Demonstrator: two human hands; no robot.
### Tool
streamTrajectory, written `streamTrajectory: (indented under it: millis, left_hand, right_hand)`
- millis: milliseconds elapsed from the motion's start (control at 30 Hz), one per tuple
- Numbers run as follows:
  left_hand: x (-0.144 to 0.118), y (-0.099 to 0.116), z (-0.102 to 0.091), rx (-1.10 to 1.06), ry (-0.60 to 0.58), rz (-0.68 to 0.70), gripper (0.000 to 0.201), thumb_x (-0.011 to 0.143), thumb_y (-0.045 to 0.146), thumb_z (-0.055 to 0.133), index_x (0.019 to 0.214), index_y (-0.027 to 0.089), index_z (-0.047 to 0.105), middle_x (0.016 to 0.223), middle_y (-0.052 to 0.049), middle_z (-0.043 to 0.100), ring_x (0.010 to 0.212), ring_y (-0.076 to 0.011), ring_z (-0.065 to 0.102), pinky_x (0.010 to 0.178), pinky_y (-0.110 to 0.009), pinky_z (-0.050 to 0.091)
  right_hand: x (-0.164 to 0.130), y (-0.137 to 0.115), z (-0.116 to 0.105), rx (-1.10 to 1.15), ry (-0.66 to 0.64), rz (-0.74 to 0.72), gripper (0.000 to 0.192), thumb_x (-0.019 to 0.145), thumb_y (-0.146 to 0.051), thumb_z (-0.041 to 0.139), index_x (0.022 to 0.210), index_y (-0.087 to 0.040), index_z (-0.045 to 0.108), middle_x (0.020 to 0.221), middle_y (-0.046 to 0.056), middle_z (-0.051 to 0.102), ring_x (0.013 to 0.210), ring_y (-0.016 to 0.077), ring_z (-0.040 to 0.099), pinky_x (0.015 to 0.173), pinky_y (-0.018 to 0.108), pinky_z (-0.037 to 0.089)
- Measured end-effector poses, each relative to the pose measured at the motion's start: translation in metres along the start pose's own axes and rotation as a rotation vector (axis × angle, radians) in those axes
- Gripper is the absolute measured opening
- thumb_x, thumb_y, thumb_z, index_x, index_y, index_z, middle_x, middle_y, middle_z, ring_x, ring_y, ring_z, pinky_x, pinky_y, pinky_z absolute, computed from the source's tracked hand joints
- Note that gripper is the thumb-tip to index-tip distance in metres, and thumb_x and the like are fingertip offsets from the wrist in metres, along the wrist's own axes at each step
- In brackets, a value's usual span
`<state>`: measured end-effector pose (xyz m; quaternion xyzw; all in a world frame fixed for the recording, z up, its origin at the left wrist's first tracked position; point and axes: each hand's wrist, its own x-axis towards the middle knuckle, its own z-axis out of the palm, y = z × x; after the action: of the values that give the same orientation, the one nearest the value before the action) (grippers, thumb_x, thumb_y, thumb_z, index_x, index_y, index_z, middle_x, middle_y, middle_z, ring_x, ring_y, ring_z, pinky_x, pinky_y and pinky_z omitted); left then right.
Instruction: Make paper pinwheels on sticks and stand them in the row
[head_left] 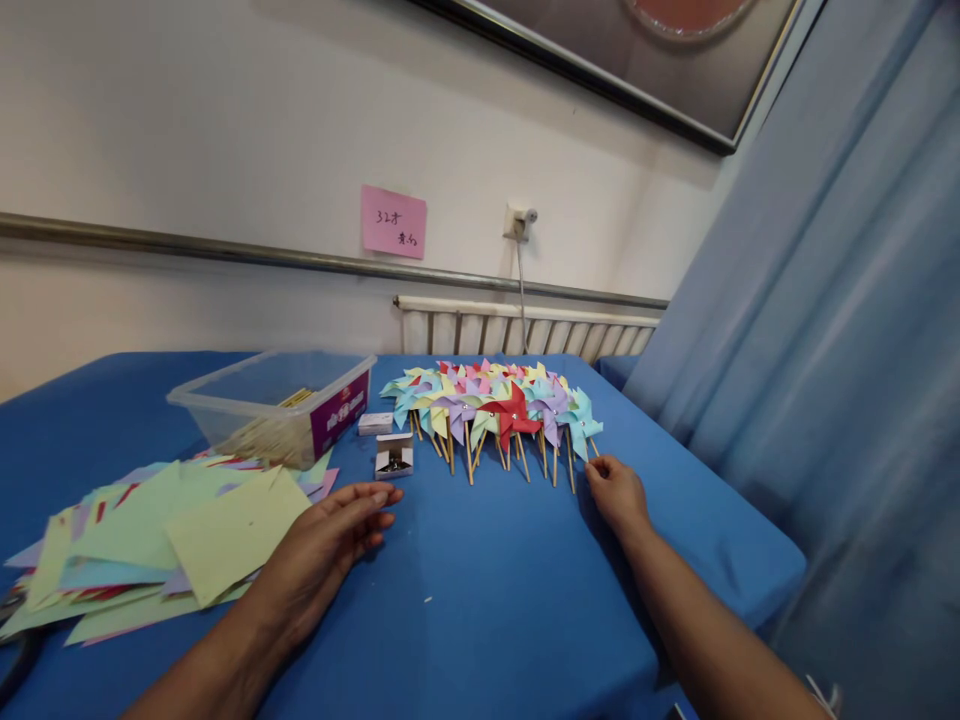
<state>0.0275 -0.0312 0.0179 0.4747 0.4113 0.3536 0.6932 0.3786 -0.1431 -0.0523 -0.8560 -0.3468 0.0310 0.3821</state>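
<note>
My left hand (322,552) lies flat on the blue tablecloth (487,590), fingers apart, holding nothing, beside a spread of coloured paper squares (172,530). My right hand (616,492) rests further right, its fingertips at the wooden stick of the rightmost pinwheel. A heap of finished paper pinwheels (491,405) in red, purple, yellow and light blue lies in a row ahead, sticks pointing toward me. I cannot tell whether the right fingers pinch the stick or only touch it.
A clear plastic tub (277,400) with wooden sticks stands at the back left. A small open box of pins (394,455) and a white box (375,423) lie between tub and pinwheels. A blue curtain (840,350) hangs right; a radiator (525,332) stands behind the table.
</note>
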Motion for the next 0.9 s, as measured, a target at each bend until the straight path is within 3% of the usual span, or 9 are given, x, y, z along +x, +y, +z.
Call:
streamTrajectory:
  millis: [167, 467, 733, 800, 900]
  left_hand:
    - [0.000, -0.004, 0.002, 0.043, -0.027, -0.032, 0.023, 0.068, 0.032, 0.075, 0.086, 0.018, 0.070, 0.095, -0.007, 0.069, 0.068, -0.0113, 0.059, 0.056, -0.019, 0.047]
    - [-0.001, -0.006, 0.006, 0.143, -0.090, -0.070, 0.025, 0.070, 0.034, 0.072, 0.086, 0.016, 0.066, 0.098, -0.007, 0.068, 0.068, -0.0109, 0.058, 0.058, -0.021, 0.045]
    - [-0.004, -0.015, 0.013, 0.429, -0.179, 0.048, 0.028, 0.069, 0.040, 0.068, 0.083, 0.016, 0.065, 0.070, -0.002, 0.064, 0.061, -0.0138, 0.055, 0.057, -0.025, 0.042]
    - [-0.007, -0.020, 0.014, 0.506, -0.226, 0.083, 0.024, 0.067, 0.036, 0.066, 0.079, 0.016, 0.064, 0.070, -0.002, 0.064, 0.061, -0.0148, 0.056, 0.057, -0.026, 0.042]
    - [-0.012, -0.025, 0.015, 0.640, -0.291, 0.172, 0.020, 0.068, 0.034, 0.063, 0.078, 0.017, 0.065, 0.070, 0.000, 0.063, 0.063, -0.0141, 0.055, 0.059, -0.025, 0.041]
  right_hand:
    - [0.001, 0.002, 0.000, -0.037, 0.004, -0.008, 0.026, 0.080, -0.035, 0.050, 0.084, -0.019, 0.070, 0.081, 0.007, 0.072, 0.074, 0.0213, 0.064, 0.063, 0.028, 0.040]
    - [0.000, 0.002, 0.003, -0.033, 0.043, -0.005, 0.025, 0.080, -0.037, 0.052, 0.082, -0.020, 0.069, 0.078, 0.005, 0.071, 0.071, 0.0200, 0.064, 0.062, 0.027, 0.041]
    - [-0.020, -0.004, -0.009, 0.030, 0.208, 0.014, 0.034, 0.083, -0.041, 0.045, 0.097, -0.015, 0.064, 0.082, 0.009, 0.068, 0.069, 0.0211, 0.060, 0.063, 0.030, 0.041]
    - [-0.034, -0.015, -0.007, 0.079, 0.231, -0.043, 0.035, 0.083, -0.041, 0.045, 0.100, -0.015, 0.062, 0.083, 0.008, 0.066, 0.068, 0.0197, 0.059, 0.062, 0.030, 0.041]
    - [-0.063, -0.051, 0.006, 0.264, 0.150, -0.302, 0.028, 0.082, -0.038, 0.050, 0.094, -0.016, 0.061, 0.083, 0.006, 0.062, 0.067, 0.0174, 0.056, 0.061, 0.029, 0.042]
